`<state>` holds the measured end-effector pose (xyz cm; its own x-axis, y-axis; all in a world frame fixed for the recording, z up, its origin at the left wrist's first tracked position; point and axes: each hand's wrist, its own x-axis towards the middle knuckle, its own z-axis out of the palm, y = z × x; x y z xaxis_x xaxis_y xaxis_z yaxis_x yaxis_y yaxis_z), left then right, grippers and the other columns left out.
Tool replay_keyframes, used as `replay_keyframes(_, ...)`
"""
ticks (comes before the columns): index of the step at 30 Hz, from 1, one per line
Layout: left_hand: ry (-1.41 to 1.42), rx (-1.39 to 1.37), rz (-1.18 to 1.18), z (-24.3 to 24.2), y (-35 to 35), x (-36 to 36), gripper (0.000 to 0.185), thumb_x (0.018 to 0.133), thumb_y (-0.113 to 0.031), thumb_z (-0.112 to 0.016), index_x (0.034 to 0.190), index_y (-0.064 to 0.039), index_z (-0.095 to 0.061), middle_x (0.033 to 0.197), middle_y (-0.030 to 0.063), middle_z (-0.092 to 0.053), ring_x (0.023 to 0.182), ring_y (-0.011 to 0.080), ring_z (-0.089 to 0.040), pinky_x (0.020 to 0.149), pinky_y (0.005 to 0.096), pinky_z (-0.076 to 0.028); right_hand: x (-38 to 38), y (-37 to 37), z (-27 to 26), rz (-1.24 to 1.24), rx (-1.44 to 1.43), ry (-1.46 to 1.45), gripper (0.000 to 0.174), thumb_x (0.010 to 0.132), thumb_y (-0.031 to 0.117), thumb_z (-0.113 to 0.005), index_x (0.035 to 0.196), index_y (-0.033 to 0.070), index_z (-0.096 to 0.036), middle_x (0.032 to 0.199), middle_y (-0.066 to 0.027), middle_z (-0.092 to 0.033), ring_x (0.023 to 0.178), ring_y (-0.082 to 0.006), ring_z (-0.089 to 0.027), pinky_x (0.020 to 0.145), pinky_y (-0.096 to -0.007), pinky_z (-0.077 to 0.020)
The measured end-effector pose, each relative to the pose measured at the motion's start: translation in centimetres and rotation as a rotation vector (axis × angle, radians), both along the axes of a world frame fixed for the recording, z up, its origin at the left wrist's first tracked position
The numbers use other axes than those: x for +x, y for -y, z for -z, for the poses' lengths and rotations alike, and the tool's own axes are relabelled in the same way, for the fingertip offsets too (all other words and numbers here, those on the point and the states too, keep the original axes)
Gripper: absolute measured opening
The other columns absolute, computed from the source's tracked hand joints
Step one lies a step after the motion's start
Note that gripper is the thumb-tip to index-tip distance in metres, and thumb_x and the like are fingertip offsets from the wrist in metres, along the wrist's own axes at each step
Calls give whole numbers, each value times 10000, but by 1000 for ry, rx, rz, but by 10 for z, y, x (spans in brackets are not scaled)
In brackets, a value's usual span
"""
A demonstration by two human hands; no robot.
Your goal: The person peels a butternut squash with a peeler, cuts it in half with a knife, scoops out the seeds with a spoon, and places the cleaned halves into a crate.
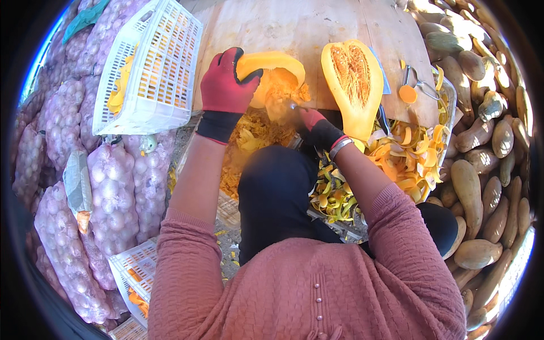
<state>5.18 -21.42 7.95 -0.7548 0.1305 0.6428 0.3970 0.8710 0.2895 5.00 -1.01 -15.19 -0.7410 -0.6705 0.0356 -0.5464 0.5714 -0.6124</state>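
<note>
My left hand [227,80], in a red and black work glove, grips a peeled squash half [276,61] and holds it tilted at the table's near edge. Its hollow faces my right side. Stringy orange pulp with seeds [282,100] hangs at its opening. My right hand [316,123], gloved alike, is closed on a tool at the pulp; only a small metal glint shows, and blur hides its shape. Below lies a container of scraped pulp [250,136]. Another squash half [357,80], seeds still inside, rests cut side up to the right of my hands.
A white plastic crate [170,68] with orange pieces stands left on the wooden table [297,25]. Right are a peeler [408,76], a knife [383,119] partly under the squash, and a tub of peelings [408,157]. Onion sacks [112,182] flank the left, whole squashes [467,182] the right.
</note>
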Motion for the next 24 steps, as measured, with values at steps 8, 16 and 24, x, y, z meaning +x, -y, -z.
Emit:
replay_keyframes(8, -12, -14, -25, 0, 15, 17, 552, 689, -199, -861, 1153, -70, -590, 1048, 146, -656, 917, 353, -667, 775, 423, -558, 7, 24, -67, 594, -206, 434, 500, 998, 389, -513, 1234, -50, -547, 1098, -338, -648, 1104, -476, -607, 940, -505, -477)
replay_keyframes(16, -15, -19, -77, 6, -9, 21, 577, 692, -194, -876, 1181, -44, -609, 1049, 161, -655, 947, 357, -668, 794, 414, -551, -12, 48, -3, 269, -138, 294, 492, 1014, 383, -430, 1185, -49, -593, 1148, -332, -644, 1115, -466, -612, 978, -497, -472)
replay_keyframes(24, 40, 28, -177, 48, 12, 37, 531, 731, -186, -849, 1169, -33, -591, 1058, 172, -639, 930, 389, -660, 781, 435, -549, 40, 35, -75, 547, -178, 441, 433, 1006, 366, -469, 1143, -25, -596, 1125, -315, -651, 1095, -480, -605, 954, -501, -479)
